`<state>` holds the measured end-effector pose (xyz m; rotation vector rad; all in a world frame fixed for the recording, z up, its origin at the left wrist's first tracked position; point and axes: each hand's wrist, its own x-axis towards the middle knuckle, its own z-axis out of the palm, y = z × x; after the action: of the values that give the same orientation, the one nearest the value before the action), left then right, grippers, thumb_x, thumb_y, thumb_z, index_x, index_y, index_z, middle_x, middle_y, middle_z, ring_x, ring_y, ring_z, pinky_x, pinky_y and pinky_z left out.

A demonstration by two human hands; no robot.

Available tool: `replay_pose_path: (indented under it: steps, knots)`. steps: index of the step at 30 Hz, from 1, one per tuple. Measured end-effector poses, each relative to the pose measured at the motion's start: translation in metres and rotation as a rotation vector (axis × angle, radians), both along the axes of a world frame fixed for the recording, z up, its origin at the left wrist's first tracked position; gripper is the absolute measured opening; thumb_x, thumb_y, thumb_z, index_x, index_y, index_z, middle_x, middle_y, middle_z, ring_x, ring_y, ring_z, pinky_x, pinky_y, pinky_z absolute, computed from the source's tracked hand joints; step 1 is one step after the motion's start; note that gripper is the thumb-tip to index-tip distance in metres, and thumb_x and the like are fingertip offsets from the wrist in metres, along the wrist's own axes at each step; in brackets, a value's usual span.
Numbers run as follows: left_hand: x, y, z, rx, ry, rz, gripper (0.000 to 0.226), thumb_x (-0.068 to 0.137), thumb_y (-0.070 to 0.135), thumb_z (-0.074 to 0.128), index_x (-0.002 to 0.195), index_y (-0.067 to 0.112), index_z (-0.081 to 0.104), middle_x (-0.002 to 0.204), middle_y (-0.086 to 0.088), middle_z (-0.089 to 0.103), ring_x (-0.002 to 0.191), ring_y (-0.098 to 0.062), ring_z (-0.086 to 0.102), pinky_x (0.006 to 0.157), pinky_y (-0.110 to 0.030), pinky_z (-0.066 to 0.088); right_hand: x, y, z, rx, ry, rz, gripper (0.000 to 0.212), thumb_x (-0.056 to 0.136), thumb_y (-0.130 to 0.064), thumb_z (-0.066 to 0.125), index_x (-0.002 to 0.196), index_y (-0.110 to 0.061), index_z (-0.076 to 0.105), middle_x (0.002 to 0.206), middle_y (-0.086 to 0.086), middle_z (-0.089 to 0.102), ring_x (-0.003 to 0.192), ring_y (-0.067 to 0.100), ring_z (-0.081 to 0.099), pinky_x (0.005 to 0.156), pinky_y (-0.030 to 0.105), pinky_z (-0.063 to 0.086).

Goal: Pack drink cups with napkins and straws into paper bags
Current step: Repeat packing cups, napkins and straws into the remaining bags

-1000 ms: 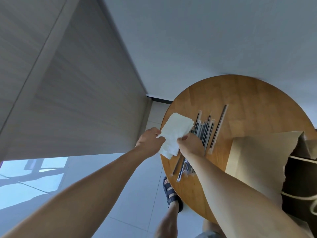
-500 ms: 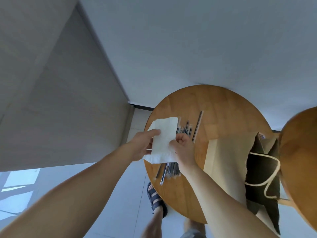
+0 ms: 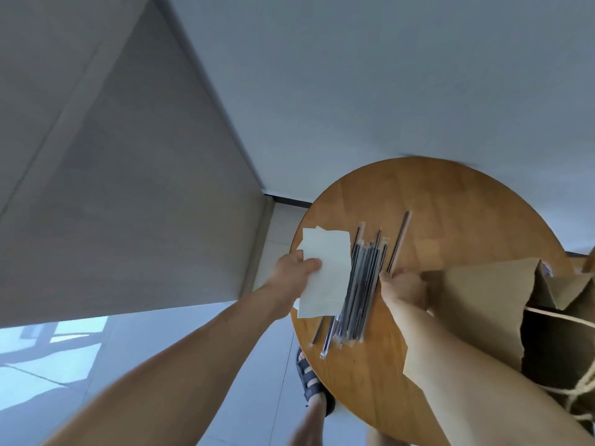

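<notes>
The paper bag (image 3: pixel 476 304) lies right of the straws (image 3: pixel 362 284), contents unseen; left hand (image 3: pixel 289 275) pinches napkins (image 3: pixel 328 268); right hand (image 3: pixel 402 286) curled, grasp unclear.

Both forearms are bare and stretched forward. The left hand (image 3: pixel 291 272) pinches the napkins (image 3: pixel 328 272), thumb on top and fingers hidden underneath. The right hand (image 3: pixel 404 289) is knuckles-up with fingers curled, its fingertips at the near end of a single straw (image 3: pixel 399 241); grip unclear.
</notes>
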<state>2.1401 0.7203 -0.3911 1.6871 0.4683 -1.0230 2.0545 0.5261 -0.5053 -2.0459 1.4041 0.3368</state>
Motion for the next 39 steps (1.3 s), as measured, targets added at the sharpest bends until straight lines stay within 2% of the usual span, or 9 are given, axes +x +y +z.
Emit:
replay_pose_path:
  steps: [4, 9, 13, 16, 19, 25, 30, 34, 39]
  knots:
    - [-0.005, -0.001, -0.006, 0.038, -0.039, 0.014, 0.017, 0.098, 0.021, 0.056, 0.113, 0.017, 0.062, 0.112, -0.006, 0.067, 0.103, -0.028, 0.063, 0.090, -0.041, 0.052, 0.001, -0.002, -0.002, 0.011, 0.004, 0.008, 0.032, 0.090, -0.036, 0.066, 0.064, -0.019, 0.057, 0.059, -0.002, 0.059, 0.051, 0.017, 0.056, 0.048, 0.023, 0.044]
    - [-0.009, -0.008, 0.005, 0.057, -0.063, 0.024, 0.021, 0.096, 0.022, 0.057, 0.115, 0.014, 0.062, 0.114, -0.008, 0.067, 0.106, -0.032, 0.063, 0.096, -0.049, 0.052, -0.010, -0.001, 0.025, 0.027, 0.024, -0.010, 0.042, 0.086, -0.040, 0.068, 0.056, -0.012, 0.062, 0.053, 0.002, 0.062, 0.050, 0.021, 0.061, 0.049, 0.028, 0.051]
    - [-0.012, -0.019, 0.031, 0.059, -0.115, 0.015, 0.019, 0.096, 0.024, 0.055, 0.112, 0.016, 0.061, 0.110, -0.008, 0.067, 0.102, -0.031, 0.063, 0.093, -0.047, 0.054, -0.009, 0.019, 0.081, 0.081, -0.228, -0.030, 0.027, 0.086, -0.030, 0.064, 0.064, -0.013, 0.059, 0.057, 0.002, 0.061, 0.054, 0.022, 0.059, 0.048, 0.025, 0.042]
    - [-0.013, -0.026, 0.058, 0.058, -0.181, 0.005, 0.012, 0.098, 0.025, 0.052, 0.107, 0.020, 0.059, 0.103, -0.006, 0.067, 0.094, -0.028, 0.064, 0.079, -0.039, 0.056, -0.016, 0.041, 0.131, 0.224, -0.466, 0.005, 0.010, 0.081, -0.020, 0.063, 0.073, -0.016, 0.060, 0.049, -0.011, 0.057, 0.047, 0.004, 0.055, 0.040, 0.018, 0.039]
    - [-0.016, -0.030, 0.089, 0.029, -0.267, 0.000, 0.016, 0.098, 0.020, 0.050, 0.112, 0.021, 0.057, 0.098, -0.002, 0.067, 0.089, -0.025, 0.063, 0.065, -0.031, 0.049, -0.038, 0.057, 0.172, 0.314, -0.573, 0.123, 0.005, 0.078, -0.022, 0.064, 0.075, -0.020, 0.061, 0.053, -0.012, 0.058, 0.048, 0.003, 0.053, 0.046, 0.018, 0.042]
    - [-0.035, -0.035, 0.140, -0.124, -0.284, 0.012, 0.011, 0.094, 0.019, 0.057, 0.092, 0.016, 0.067, 0.087, -0.005, 0.072, 0.081, -0.027, 0.068, 0.067, -0.035, 0.052, -0.067, 0.059, 0.223, 0.226, -0.608, 0.285, 0.007, 0.084, -0.027, 0.066, 0.079, -0.029, 0.062, 0.065, -0.011, 0.063, 0.066, -0.003, 0.060, 0.055, 0.009, 0.043]
    - [-0.053, -0.040, 0.166, -0.222, -0.336, -0.023, 0.019, 0.089, 0.023, 0.071, 0.104, 0.012, 0.071, 0.100, -0.006, 0.075, 0.091, -0.027, 0.072, 0.083, -0.046, 0.060, -0.080, 0.055, 0.250, 0.174, -0.640, 0.325, 0.014, 0.086, -0.026, 0.065, 0.078, -0.034, 0.058, 0.070, -0.012, 0.062, 0.071, -0.007, 0.058, 0.059, 0.007, 0.041]
    - [-0.060, -0.046, 0.183, -0.230, -0.381, -0.058, 0.017, 0.087, 0.025, 0.072, 0.102, 0.015, 0.071, 0.096, -0.004, 0.076, 0.089, -0.027, 0.072, 0.084, -0.049, 0.059, -0.090, 0.046, 0.267, 0.129, -0.639, 0.334, 0.013, 0.086, -0.037, 0.069, 0.088, -0.037, 0.056, 0.085, -0.016, 0.064, 0.078, -0.008, 0.059, 0.061, 0.008, 0.042]
    - [-0.067, -0.057, 0.205, -0.364, -0.389, -0.180, 0.020, 0.089, 0.023, 0.069, 0.108, 0.015, 0.069, 0.103, -0.007, 0.074, 0.093, -0.028, 0.071, 0.081, -0.044, 0.059, -0.093, 0.014, 0.303, 0.138, -0.761, 0.150, 0.059, 0.079, -0.043, 0.078, 0.129, -0.029, 0.051, 0.121, -0.019, 0.057, 0.108, 0.001, 0.055, 0.086, 0.020, 0.046]
